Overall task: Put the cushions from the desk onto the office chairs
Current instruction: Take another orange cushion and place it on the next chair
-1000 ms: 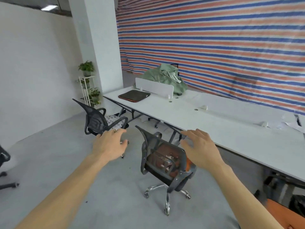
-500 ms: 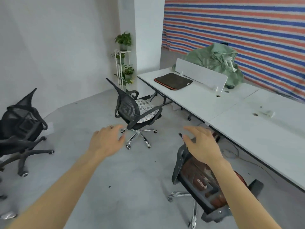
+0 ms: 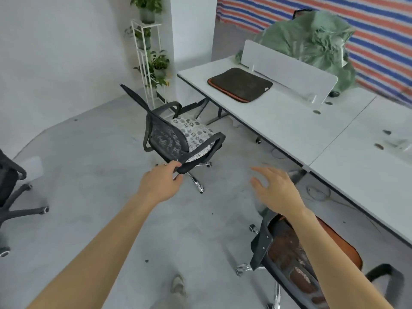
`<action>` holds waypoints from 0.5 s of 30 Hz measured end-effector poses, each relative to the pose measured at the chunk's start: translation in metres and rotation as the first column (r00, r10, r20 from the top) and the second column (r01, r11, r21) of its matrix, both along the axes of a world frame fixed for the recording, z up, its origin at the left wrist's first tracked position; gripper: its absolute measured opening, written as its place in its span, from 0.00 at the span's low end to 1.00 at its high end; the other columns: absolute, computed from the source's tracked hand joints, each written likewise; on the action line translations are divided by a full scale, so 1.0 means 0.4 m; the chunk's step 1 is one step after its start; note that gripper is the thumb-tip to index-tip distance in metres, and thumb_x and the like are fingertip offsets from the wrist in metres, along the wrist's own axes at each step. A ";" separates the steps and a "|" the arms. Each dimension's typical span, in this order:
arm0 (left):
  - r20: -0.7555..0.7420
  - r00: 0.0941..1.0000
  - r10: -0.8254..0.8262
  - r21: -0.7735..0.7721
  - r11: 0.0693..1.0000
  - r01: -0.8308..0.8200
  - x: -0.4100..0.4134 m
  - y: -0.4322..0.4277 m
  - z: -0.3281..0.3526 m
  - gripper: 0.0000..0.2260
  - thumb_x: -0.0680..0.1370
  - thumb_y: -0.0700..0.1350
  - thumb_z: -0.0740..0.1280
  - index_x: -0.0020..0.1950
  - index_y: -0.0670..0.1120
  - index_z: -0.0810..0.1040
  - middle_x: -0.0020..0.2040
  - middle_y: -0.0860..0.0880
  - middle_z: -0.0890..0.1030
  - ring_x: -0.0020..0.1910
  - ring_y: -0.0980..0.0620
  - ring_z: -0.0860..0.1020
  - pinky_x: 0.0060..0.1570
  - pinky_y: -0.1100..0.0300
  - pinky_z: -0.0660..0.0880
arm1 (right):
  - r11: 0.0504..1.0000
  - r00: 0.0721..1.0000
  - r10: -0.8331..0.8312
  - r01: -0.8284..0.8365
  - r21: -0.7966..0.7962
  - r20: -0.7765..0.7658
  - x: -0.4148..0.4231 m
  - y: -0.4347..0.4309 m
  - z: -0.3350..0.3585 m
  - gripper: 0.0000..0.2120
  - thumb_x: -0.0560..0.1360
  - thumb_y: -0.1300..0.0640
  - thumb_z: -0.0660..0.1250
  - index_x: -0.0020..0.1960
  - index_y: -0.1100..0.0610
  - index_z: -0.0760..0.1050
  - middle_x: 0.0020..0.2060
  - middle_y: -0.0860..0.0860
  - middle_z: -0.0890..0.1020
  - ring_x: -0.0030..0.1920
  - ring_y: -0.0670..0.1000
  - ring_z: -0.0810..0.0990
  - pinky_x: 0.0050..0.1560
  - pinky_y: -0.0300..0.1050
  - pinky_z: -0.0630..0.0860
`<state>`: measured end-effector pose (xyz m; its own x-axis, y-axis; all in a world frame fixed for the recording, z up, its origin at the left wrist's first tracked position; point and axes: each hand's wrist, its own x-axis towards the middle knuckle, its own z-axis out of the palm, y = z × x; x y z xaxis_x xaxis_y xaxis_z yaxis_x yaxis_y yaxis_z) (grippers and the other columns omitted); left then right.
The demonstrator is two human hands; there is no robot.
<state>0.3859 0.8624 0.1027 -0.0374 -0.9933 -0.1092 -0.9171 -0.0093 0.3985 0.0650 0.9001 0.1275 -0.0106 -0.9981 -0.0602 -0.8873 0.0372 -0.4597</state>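
A dark brown cushion with an orange edge (image 3: 240,84) lies on the far end of the white desk (image 3: 289,123). A black mesh chair (image 3: 165,139) stands in front of that end and carries a grey patterned cushion (image 3: 194,132). Closer, at the lower right, a second black chair (image 3: 283,255) holds an orange-brown cushion (image 3: 343,244). My left hand (image 3: 161,185) is stretched forward with its fingertips level with the far chair's near armrest, holding nothing. My right hand (image 3: 276,190) hovers with fingers spread above the near chair's backrest.
A white divider panel (image 3: 287,68) stands on the desk, with a green cloth bundle (image 3: 312,41) behind it. A white plant stand (image 3: 147,63) is by the pillar. Another black chair (image 3: 9,186) sits at the left edge. Grey floor lies between the chairs.
The view has swung left and down, and I have come closer to the chair with the patterned cushion. Both hands stay raised and hold nothing.
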 end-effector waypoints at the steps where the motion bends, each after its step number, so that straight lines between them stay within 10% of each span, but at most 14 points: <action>1: 0.005 1.000 -0.026 0.013 1.000 0.026 -0.004 -0.056 -0.006 0.18 0.80 0.55 0.61 0.70 0.56 0.71 0.64 0.50 0.78 0.63 0.46 0.76 0.59 0.51 0.72 | 1.000 1.000 -0.020 0.020 0.013 0.004 0.001 -0.041 -0.005 0.20 0.82 0.43 0.60 0.74 0.42 0.71 0.72 0.47 0.74 0.75 0.55 0.66 0.74 0.58 0.65; 15: 0.005 0.934 -0.357 0.124 0.927 0.354 -0.320 -0.771 -0.092 0.20 0.81 0.56 0.60 0.72 0.54 0.70 0.62 0.49 0.80 0.59 0.47 0.79 0.56 0.49 0.77 | 0.949 0.949 -0.310 0.304 0.088 0.062 -0.164 -0.541 -0.145 0.20 0.82 0.43 0.59 0.74 0.42 0.71 0.72 0.45 0.74 0.75 0.53 0.64 0.73 0.54 0.67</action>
